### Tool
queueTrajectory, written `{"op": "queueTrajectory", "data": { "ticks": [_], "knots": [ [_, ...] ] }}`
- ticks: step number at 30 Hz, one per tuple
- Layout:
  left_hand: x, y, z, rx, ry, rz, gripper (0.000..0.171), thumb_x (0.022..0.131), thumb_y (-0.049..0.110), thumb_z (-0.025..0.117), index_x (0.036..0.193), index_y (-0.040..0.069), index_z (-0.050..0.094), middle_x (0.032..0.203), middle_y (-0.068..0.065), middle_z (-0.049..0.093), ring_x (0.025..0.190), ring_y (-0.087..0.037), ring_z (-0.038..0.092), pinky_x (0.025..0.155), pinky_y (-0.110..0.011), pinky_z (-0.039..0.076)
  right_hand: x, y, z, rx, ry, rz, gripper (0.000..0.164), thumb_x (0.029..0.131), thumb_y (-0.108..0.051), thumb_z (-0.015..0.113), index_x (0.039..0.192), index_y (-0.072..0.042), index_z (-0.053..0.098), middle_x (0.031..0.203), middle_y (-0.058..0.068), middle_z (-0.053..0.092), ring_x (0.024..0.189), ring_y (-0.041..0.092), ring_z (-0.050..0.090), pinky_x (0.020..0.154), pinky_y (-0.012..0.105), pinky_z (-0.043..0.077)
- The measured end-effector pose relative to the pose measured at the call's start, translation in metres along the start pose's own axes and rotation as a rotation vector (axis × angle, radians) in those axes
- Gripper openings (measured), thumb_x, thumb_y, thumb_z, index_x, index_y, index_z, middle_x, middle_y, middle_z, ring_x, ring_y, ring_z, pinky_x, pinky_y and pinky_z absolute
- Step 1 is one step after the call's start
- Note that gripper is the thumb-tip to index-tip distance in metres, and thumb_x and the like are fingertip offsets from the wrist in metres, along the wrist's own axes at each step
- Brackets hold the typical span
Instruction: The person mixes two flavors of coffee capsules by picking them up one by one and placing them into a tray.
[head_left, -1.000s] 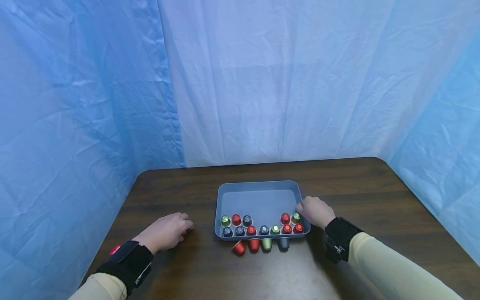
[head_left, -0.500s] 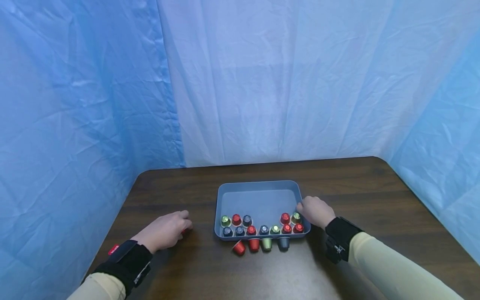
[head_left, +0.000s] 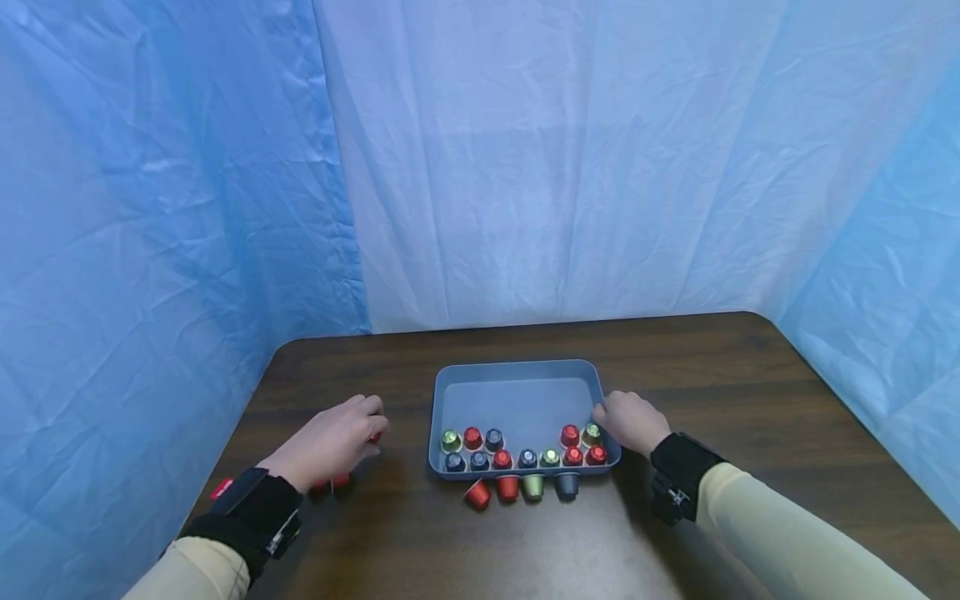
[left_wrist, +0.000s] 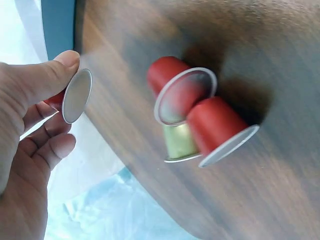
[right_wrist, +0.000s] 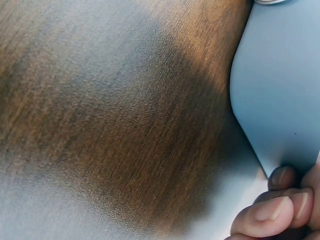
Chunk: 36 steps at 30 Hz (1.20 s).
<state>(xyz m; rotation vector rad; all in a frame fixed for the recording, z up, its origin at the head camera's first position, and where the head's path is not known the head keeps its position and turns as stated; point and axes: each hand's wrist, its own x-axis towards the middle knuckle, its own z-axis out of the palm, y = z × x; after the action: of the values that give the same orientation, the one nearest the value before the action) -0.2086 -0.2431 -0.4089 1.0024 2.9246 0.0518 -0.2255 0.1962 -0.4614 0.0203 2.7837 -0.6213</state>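
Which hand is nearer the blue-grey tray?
Right: the right hand grips the tray at its right edge; the left hand, pinching a red capsule, is apart, to the tray's left.

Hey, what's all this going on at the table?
Someone has a red capsule pinched in their left grip, while their right grip holds the right edge of a blue-grey tray. Red, green and dark capsules stand along the near part of the tray. Four more capsules are just outside its near edge, and three others are on the table near the left grip.
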Motion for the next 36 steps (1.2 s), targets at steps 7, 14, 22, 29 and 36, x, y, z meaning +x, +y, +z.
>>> {"op": "queueTrajectory", "data": {
  "ticks": [7,14,22,29,36],
  "knots": [
    [0.004,0.005,-0.008,-0.032,0.023,-0.032,0.021,0.081,0.020,0.089,0.094,0.021,0.072,0.091,0.008,0.053,0.084,-0.009,0.052,0.080,-0.026,0.057,0.000,0.000,0.000,0.004,-0.005,0.001,0.034,0.103,-0.025,0.053,0.078,-0.006,0.065,0.066,0.008,0.052,0.060,0.021,0.054,0.054,0.030,0.039],
    [0.014,0.011,-0.015,-0.068,0.066,0.005,0.024,0.080,0.018,0.089,0.094,0.023,0.070,0.092,0.007,0.054,0.080,-0.006,0.055,0.077,-0.024,0.056,0.000,0.000,-0.001,-0.001,-0.004,-0.007,0.033,0.103,-0.025,0.053,0.078,-0.006,0.065,0.066,0.008,0.053,0.060,0.021,0.054,0.055,0.030,0.040],
    [0.032,0.022,-0.020,-0.039,0.074,0.045,0.024,0.080,0.020,0.089,0.098,0.023,0.072,0.092,0.008,0.054,0.080,-0.006,0.053,0.077,-0.024,0.056,0.001,0.000,-0.001,-0.006,-0.010,0.000,0.034,0.103,-0.025,0.053,0.077,-0.006,0.064,0.066,0.007,0.053,0.060,0.021,0.054,0.055,0.030,0.039],
    [0.042,0.031,-0.025,-0.012,0.089,0.088,0.022,0.082,0.021,0.087,0.099,0.020,0.073,0.093,0.007,0.055,0.081,-0.007,0.054,0.078,-0.024,0.056,0.000,-0.001,0.000,-0.010,-0.001,-0.003,0.035,0.103,-0.025,0.053,0.076,-0.006,0.064,0.065,0.008,0.052,0.059,0.021,0.054,0.054,0.030,0.040],
    [0.048,0.039,-0.027,0.010,0.099,0.117,0.022,0.083,0.020,0.087,0.100,0.019,0.073,0.094,0.006,0.054,0.083,-0.007,0.054,0.080,-0.024,0.056,-0.001,-0.001,0.000,-0.007,-0.001,0.003,0.036,0.103,-0.025,0.053,0.075,-0.007,0.063,0.065,0.007,0.052,0.059,0.021,0.054,0.055,0.030,0.039]
  ]
}}
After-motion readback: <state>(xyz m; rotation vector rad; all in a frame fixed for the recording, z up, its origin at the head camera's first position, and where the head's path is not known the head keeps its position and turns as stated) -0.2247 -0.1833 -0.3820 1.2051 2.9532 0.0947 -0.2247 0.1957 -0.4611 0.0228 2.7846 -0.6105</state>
